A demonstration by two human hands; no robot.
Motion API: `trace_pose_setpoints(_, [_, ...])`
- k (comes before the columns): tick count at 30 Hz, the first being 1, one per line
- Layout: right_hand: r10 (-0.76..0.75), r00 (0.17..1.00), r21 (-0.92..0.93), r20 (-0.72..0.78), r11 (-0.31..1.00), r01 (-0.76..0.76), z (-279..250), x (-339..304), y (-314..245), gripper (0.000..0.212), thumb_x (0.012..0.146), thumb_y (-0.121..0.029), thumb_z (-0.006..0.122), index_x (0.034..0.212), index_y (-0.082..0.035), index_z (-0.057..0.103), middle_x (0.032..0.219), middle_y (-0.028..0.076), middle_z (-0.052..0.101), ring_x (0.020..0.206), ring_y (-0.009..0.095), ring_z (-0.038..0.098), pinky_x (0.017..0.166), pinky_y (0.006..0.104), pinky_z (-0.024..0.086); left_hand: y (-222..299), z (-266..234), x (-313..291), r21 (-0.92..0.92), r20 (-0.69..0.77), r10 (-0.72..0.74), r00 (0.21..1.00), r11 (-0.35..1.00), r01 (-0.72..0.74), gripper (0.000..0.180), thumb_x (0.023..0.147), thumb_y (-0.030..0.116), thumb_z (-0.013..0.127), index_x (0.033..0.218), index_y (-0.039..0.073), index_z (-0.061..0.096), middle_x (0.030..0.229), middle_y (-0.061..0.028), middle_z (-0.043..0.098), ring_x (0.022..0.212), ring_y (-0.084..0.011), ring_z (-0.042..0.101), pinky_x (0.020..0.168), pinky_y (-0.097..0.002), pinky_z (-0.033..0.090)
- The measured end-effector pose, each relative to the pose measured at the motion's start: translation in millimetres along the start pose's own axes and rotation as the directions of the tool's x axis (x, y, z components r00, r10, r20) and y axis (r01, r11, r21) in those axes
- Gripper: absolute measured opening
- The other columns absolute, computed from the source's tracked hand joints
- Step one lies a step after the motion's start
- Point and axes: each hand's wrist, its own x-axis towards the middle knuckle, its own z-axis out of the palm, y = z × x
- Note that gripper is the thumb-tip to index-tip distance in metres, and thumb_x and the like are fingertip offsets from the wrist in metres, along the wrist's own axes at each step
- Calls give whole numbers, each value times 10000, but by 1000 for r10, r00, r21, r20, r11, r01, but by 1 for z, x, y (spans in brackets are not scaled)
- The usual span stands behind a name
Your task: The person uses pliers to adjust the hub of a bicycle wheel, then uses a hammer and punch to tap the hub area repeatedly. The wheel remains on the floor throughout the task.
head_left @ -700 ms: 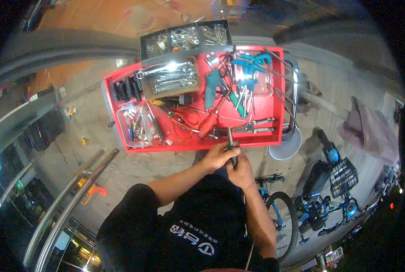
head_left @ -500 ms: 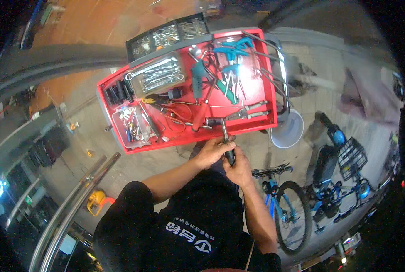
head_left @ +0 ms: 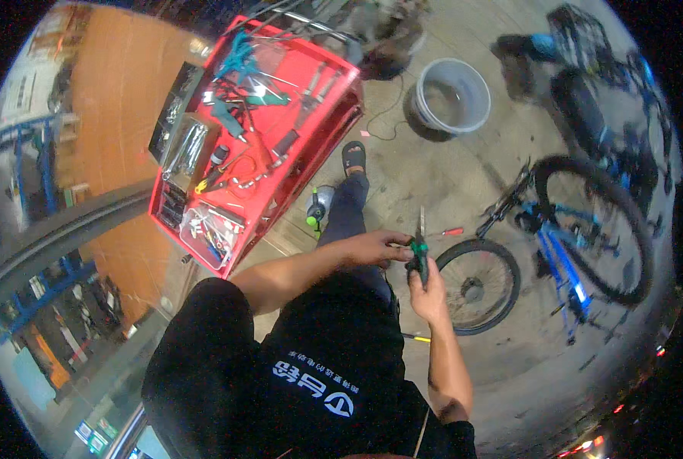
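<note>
My right hand [head_left: 427, 294] is closed round the green-and-black handle of a hand tool [head_left: 420, 245]. Its slim metal shaft points away from me; the exact kind of tool is hard to make out. From the left, my left hand [head_left: 379, 249] meets the same handle, thumb and fingertips pinching it near the base of the shaft. Both hands are in front of my body, above the floor. Just beyond the tool, a red-handled screwdriver [head_left: 453, 231] lies on the ground beside a bicycle wheel [head_left: 502, 302].
A red tool tray [head_left: 322, 84] with wrenches, pliers and hex keys stands at the far left. A white bucket [head_left: 479, 103] sits beyond my hands. On the right a blue bicycle [head_left: 562, 264] rests on the floor near an electric bike [head_left: 578, 99]. A green-and-black bottle-like object [head_left: 316, 210] stands near my leg.
I have turned right, away from the tool tray, which now lies further left. The tool stays in my hands, and the bicycle and its wheel are now nearer to them.
</note>
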Motion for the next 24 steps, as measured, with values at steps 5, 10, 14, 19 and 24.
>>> trace_pose_setpoints(5, [334,936,419,-112,870,-260,2,-147,123,268,922,-87,486,1179,-13,499,842,45,572,667,123,539,602,284,455,-66,72,46,176,-9,-248,969,953,246,613,880,375,637,1346,20,459,1249,-86,556,1072,-177,552,808,-330,506])
trace_pose_setpoints(10, [700,712,670,58,501,-548,33,-285,212,226,936,-165,498,1111,-24,524,976,74,615,779,160,593,630,323,522,-139,122,87,82,-101,-422,901,899,430,558,870,445,617,1273,77,500,1183,-84,579,1016,-228,587,848,-430,510])
trace_pose_setpoints(14, [779,617,910,111,169,-377,81,-347,261,193,941,-170,491,1074,-36,528,957,50,577,771,159,569,638,361,572,-189,145,144,192,-73,-593,802,781,595,624,858,507,606,1278,61,489,1236,-102,543,1019,-244,551,847,-417,492])
trace_pose_setpoints(19, [823,531,961,201,-60,-270,104,-368,298,179,934,-126,485,1087,-36,509,984,41,551,837,156,552,632,357,581,-258,162,187,98,63,-818,572,575,812,628,876,639,459,1176,95,548,1215,-97,580,1055,-284,579,895,-464,459])
trace_pose_setpoints(24, [853,497,982,160,-86,-169,129,-395,336,306,943,-105,471,1245,-55,464,1084,91,587,974,197,573,673,388,592,-286,187,178,157,141,-928,343,364,918,842,831,682,481,1378,48,388,1335,-147,493,1107,-323,544,924,-491,414])
